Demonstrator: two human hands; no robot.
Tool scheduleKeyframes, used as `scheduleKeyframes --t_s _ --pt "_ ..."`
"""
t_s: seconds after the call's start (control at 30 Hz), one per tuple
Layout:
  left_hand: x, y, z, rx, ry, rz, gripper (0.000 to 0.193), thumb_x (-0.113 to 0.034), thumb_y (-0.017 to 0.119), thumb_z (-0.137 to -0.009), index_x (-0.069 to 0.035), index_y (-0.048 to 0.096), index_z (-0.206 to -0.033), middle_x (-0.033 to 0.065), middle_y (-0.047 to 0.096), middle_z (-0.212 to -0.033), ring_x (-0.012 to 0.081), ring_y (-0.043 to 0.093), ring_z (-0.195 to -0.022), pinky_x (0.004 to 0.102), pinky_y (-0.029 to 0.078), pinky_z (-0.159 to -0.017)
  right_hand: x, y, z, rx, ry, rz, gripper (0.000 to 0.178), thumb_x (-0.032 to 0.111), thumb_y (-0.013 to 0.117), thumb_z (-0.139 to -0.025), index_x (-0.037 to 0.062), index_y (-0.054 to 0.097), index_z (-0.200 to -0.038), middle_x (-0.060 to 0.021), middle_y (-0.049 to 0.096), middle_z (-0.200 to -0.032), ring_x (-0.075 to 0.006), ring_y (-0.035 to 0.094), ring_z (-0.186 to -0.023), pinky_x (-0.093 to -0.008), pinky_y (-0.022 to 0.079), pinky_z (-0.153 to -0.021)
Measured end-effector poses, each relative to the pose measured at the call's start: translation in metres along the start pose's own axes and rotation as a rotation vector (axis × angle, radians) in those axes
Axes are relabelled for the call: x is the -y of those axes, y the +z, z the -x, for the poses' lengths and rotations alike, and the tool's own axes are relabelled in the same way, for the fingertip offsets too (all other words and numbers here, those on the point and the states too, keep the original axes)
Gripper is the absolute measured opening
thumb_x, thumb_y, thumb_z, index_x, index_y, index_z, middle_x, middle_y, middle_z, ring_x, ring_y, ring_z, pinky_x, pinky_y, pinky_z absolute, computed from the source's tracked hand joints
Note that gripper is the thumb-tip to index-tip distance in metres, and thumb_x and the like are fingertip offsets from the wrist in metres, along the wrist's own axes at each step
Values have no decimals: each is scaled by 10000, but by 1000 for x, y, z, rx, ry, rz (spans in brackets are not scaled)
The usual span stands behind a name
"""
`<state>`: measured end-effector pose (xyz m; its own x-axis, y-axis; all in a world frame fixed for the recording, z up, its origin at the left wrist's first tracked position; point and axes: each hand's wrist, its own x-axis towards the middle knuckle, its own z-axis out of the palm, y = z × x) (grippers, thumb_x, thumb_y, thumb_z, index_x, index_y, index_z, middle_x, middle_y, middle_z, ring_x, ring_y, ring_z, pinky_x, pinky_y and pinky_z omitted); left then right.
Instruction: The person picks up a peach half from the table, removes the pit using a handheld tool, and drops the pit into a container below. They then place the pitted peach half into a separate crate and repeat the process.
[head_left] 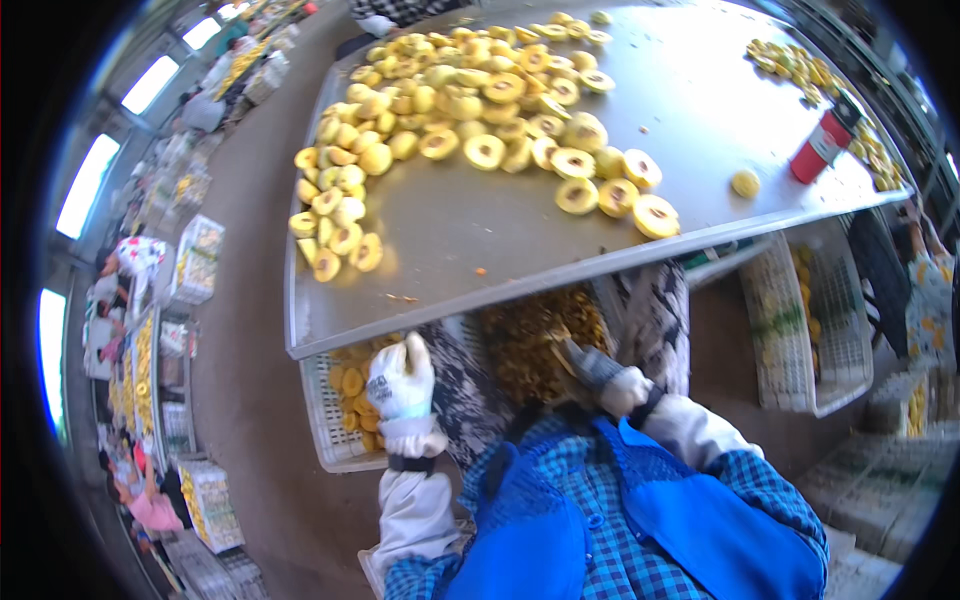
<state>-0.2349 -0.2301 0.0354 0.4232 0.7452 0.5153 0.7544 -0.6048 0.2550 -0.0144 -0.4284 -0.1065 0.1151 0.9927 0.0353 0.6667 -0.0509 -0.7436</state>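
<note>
My left hand (402, 385), in a white glove, is raised just below the near edge of the metal table (430, 240). Its fingers are curled; anything inside them is hidden. Beneath it stands a white crate (325, 425) of yellow peach halves (352, 382). My right hand (597, 372), wearing a grey and white glove, is closed over a container of brown scraps (530, 340). Something small and yellowish-brown shows at its fingertips, too blurred to name. Many halved yellow peaches (485, 152), some with pits showing, lie heaped across the table's left and middle.
At the table's right are a red bottle with a black top (822, 145), a lone peach (745, 183) and more fruit (790, 65). White crates (785, 340) stand below right. A person in checked clothing (400, 10) is at the far edge; other people and crates line the left.
</note>
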Motion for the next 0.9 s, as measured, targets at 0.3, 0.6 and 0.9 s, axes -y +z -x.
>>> scheduleKeyframes --t_s 0.3,0.6,0.9 --pt "73 34 -163 521 -241 -212 526 -346 559 -876 -88 438 -1318 204 618 -1099 350 616 -939 423 486 -838 44 -16 -17 125 344 -718 479 498 425 -969 71 631 -901 -45 523 -529 -169 448 -370 -341 348 -380" --pt "58 122 -157 228 105 193 446 -144 661 -786 -123 502 -1202 162 628 -970 324 653 -743 405 524 -581 76 -46 -52 43 352 -601 360 327 479 -976 -4 618 -1009 -131 594 -692 -239 559 -644 -382 447 -616" --pt "-51 53 -103 469 -970 1831 406 -390 556 -889 1 602 -991 133 645 -819 256 632 -627 285 511 -487 120 -95 -80 -341 -76 -364 309 269 466 -964 20 592 -1098 -263 618 -911 -416 609 -842 -462 479 -698"
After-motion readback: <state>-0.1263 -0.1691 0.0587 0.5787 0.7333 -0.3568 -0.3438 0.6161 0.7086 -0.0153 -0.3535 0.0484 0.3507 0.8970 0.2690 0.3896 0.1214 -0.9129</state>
